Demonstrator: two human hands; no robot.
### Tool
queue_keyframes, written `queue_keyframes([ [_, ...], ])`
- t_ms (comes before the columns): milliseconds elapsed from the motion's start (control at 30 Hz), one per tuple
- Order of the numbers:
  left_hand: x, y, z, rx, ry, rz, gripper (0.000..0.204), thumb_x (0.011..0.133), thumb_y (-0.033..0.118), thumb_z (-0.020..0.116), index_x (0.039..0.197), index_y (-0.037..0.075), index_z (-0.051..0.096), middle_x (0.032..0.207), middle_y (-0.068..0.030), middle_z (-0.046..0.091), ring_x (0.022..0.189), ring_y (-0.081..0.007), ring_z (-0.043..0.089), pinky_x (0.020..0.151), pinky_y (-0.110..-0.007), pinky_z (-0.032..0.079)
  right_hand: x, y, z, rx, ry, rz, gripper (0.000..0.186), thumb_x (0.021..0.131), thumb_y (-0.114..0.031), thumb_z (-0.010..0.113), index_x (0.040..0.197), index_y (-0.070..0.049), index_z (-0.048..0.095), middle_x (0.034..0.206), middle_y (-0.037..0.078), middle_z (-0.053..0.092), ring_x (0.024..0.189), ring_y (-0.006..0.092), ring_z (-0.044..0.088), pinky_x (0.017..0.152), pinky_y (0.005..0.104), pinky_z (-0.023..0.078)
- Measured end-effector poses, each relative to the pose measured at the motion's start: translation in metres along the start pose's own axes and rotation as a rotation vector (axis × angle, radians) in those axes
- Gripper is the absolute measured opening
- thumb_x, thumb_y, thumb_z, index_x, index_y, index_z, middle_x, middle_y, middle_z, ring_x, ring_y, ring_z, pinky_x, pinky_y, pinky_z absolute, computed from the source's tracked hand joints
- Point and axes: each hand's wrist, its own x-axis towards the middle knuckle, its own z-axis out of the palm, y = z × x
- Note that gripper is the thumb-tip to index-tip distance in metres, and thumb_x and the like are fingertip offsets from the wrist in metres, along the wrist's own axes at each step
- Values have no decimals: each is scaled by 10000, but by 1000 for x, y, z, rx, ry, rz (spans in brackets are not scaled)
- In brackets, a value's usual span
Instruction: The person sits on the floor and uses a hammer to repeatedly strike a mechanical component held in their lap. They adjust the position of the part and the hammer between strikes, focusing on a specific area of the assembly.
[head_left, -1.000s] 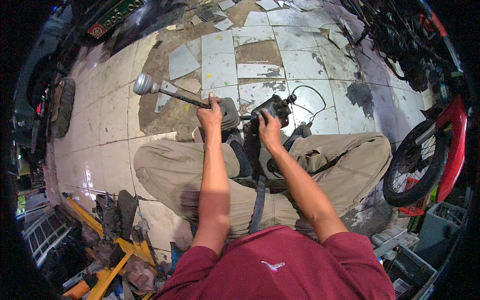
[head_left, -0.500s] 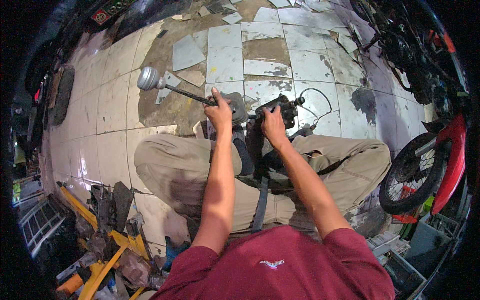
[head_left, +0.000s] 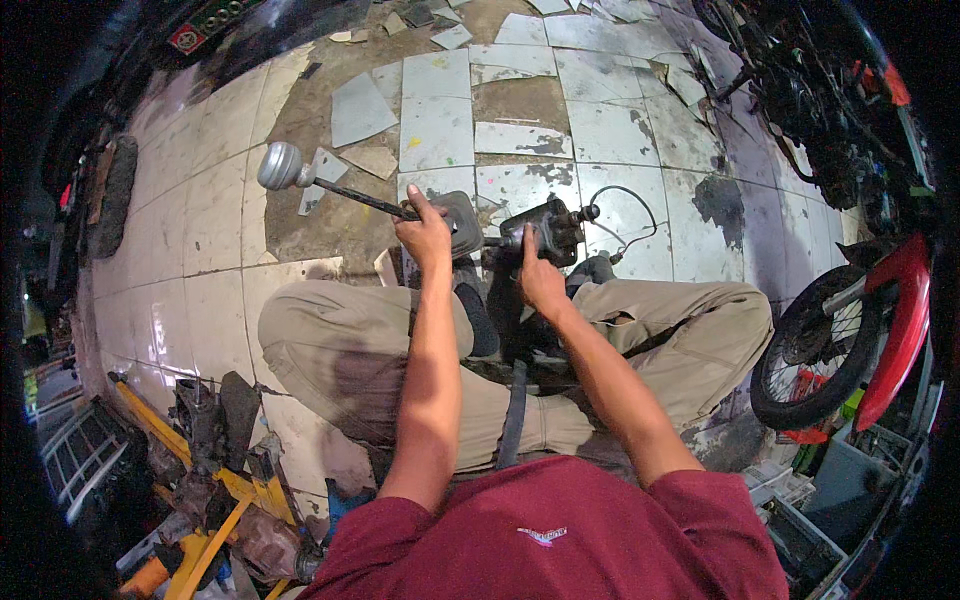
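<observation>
My left hand [head_left: 424,235] is closed round the dark rod of a gear shift lever [head_left: 362,200], with the thumb stretched upward. A ribbed silver knob [head_left: 283,167] forms the lever's left end. Just right of this hand is a square dark rubber boot [head_left: 461,222]. A black, dirty mechanism housing [head_left: 548,232] lies further right, with a thin black cable [head_left: 652,208] looping off it. My right hand [head_left: 543,284] has its index finger stretched out against the housing's near left side. Its other fingers look bent and are partly hidden.
I sit with legs folded on a tiled floor [head_left: 215,225] with broken tiles [head_left: 362,108]. To the right stands a wheel [head_left: 815,350] beside a red fender [head_left: 900,325]. Yellow metal parts [head_left: 155,425] pile up at lower left; grey trays [head_left: 800,540] sit at lower right.
The lever and housing have shifted slightly left in the view. My right hand has loosened from the housing and dropped a little nearer, its index finger now stretched out.
</observation>
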Motion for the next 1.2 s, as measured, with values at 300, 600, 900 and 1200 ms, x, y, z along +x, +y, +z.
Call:
queue_keyframes([
  [300,-3,0,2,43,15,5,590,957,475,491,644,-21,539,570,-132,629,582,-284,630,606,-407,475,3,2,5,33,35,-33,872,841,-134,523,1491,-59,-54,744,322,631,633,491,607,600,571,482],
  [600,0,-3,2,24,-14,-25,578,958,485,486,727,-39,567,595,-139,638,615,-276,630,647,-392,475,5,-5,6,31,21,-19,899,836,-127,496,1483,-42,-123,733,336,624,658,481,623,620,575,484],
  [900,-3,0,0,-1,-24,-59,576,955,494,479,782,-44,589,606,-135,647,638,-289,640,661,-395,481,7,-2,8,76,24,12,898,860,-174,518,1480,-47,-119,764,322,634,662,485,617,618,563,489],
  [1200,-1,-5,0,71,-42,-24,586,961,489,468,741,-43,582,588,-142,640,620,-282,635,653,-415,471,6,2,14,80,50,37,922,883,-192,530,1475,-77,-168,749,322,635,657,480,621,606,560,490],
])
